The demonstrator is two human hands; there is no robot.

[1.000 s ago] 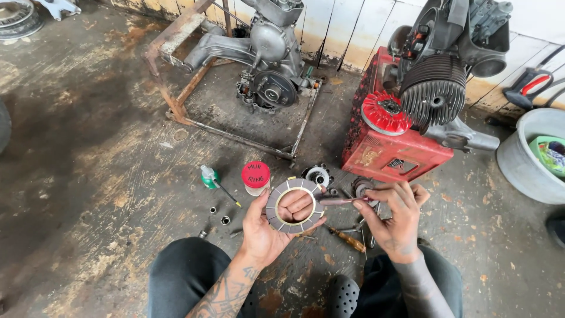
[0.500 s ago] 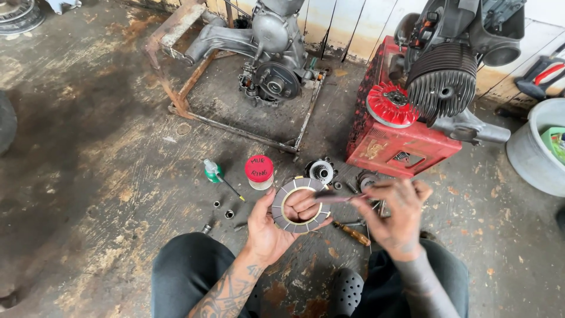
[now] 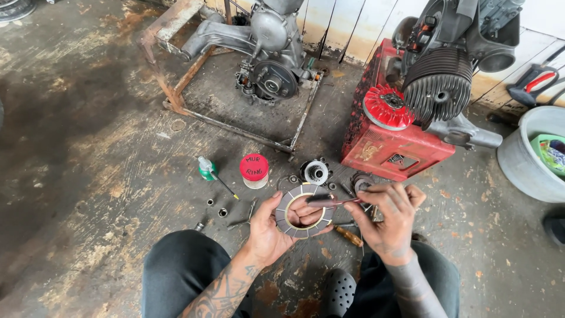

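Hands meet low in the head view, just in front of the red metal box (image 3: 394, 150) that carries a finned engine (image 3: 438, 88). We see our left hand (image 3: 272, 229) cupping a flat ring-shaped clutch plate (image 3: 286, 215), thumb over its near-left edge and fingers (image 3: 306, 213) curled up through the central hole, so the plate is gripped around its rim, tilted towards the camera. Our right hand (image 3: 388, 221) pinches a slim dark-handled tool (image 3: 329, 200) between thumb and fingertips (image 3: 366, 194), the other fingers loosely bent; the tool's tip lies across the top edge of the plate. Left of the red box, on the stained concrete floor (image 3: 88, 147), stands a red-capped white jar (image 3: 254, 171), and further left of it a small green bottle (image 3: 206, 169). Between the jar and the box sits a round toothed hub (image 3: 316, 172), just above the plate. A wooden-handled screwdriver (image 3: 349, 235) lies on the floor below the box, beside our right hand. Behind the box to its left, an engine block (image 3: 268, 53) rests in a rusty steel frame (image 3: 176, 100). Right of the box stands a grey bucket (image 3: 521, 159).
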